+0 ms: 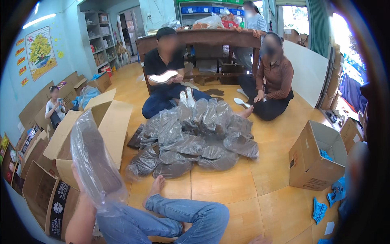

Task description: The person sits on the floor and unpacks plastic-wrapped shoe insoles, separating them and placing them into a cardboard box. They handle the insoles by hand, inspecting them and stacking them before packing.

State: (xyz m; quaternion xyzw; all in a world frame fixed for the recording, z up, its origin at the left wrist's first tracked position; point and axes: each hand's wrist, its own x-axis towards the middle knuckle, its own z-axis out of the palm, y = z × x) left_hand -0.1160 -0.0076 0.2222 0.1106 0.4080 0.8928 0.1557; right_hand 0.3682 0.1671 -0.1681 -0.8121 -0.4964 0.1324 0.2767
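My left hand (pixel 78 181) is closed around a clear plastic bag of brown shoe soles (pixel 96 156), held upright above my left thigh. The bag hides most of the fingers. At the lower edge only a blurred part of my right hand (pixel 260 240) shows, over the floor; its fingers cannot be made out. In front of my bare foot lies a heap of similar bagged soles (pixel 183 144). Two white-faced soles (pixel 187 96) stick up at the back of that heap.
An open carton (pixel 107 122) stands at my left, another carton (pixel 44 195) nearer. At right is a carton (pixel 313 158) beside blue scraps (pixel 319 210). Across the heap sit two people, one holding a white sole (pixel 163 77). Behind them is a brown-topped table (pixel 203 36).
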